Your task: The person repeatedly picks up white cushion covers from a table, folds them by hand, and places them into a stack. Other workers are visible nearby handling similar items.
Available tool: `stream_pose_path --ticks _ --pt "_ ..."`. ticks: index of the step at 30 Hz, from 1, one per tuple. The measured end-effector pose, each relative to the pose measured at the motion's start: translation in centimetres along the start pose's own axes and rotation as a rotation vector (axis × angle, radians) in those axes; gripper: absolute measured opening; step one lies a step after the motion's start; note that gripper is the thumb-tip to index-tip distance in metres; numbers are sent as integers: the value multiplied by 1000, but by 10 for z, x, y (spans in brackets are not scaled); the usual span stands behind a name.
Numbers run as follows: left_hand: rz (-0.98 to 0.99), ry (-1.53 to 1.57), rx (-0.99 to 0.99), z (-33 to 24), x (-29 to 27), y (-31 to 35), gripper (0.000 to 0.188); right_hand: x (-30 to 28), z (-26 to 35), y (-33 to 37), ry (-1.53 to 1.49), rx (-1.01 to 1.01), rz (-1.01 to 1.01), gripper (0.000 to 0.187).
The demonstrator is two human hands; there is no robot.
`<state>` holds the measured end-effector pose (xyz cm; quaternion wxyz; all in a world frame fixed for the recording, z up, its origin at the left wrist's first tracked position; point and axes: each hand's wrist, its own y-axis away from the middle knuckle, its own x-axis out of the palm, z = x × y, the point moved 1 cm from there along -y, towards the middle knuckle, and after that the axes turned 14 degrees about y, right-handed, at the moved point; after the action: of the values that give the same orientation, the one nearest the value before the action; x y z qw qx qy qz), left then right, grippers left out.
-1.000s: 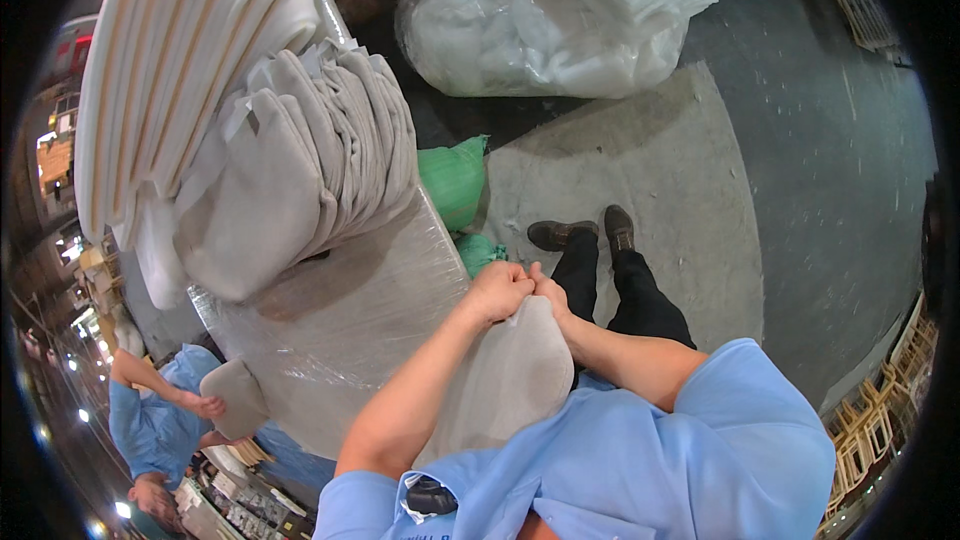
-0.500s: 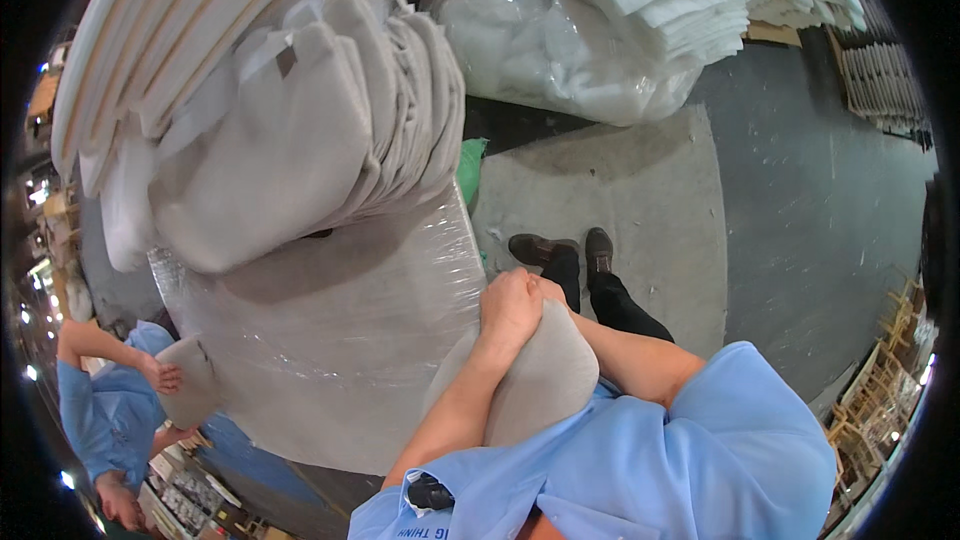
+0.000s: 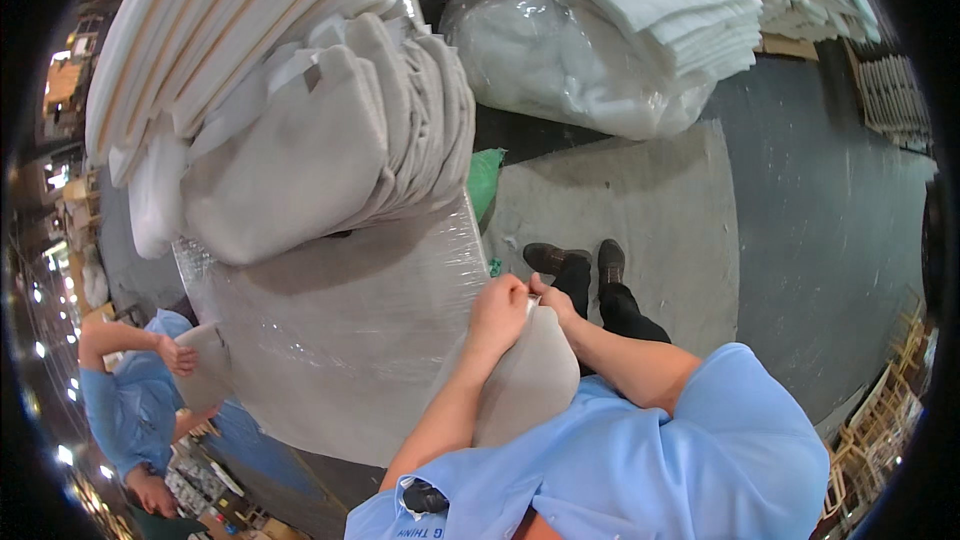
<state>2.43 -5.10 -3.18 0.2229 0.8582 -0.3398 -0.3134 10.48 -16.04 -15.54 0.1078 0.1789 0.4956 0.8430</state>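
Observation:
A light grey fabric cushion (image 3: 530, 370) rests against my front, at the near right corner of the plastic-wrapped table (image 3: 340, 360). My left hand (image 3: 497, 312) is closed on its far edge, fingers curled in. Just to the right, my right hand (image 3: 556, 304) pinches the same edge, its thumb and fingertips close to the left hand. A small pale strip of the edge shows between the two hands. What exactly the fingertips grip is too small to tell.
Grey cushion covers (image 3: 290, 160) are stacked on the table, beside leaning white padded panels (image 3: 240, 20). A plastic-wrapped bundle (image 3: 570, 50) stands on the far side. At left, a co-worker (image 3: 135, 390) holds a grey pad (image 3: 205, 365). A green bag (image 3: 484, 183) lies by the table.
My hands, clasped together at the cushion's edge before, have drawn slightly apart, and the right thumb now shows. The whole view has shifted a little.

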Motion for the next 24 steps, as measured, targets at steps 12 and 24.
stream_pose_path --ticks 12,24 --pt "77 230 10 -14 -32 104 34 -35 7 44 -699 13 446 10" --pt "-217 17 102 43 -47 118 36 -31 28 41 -341 14 337 9"
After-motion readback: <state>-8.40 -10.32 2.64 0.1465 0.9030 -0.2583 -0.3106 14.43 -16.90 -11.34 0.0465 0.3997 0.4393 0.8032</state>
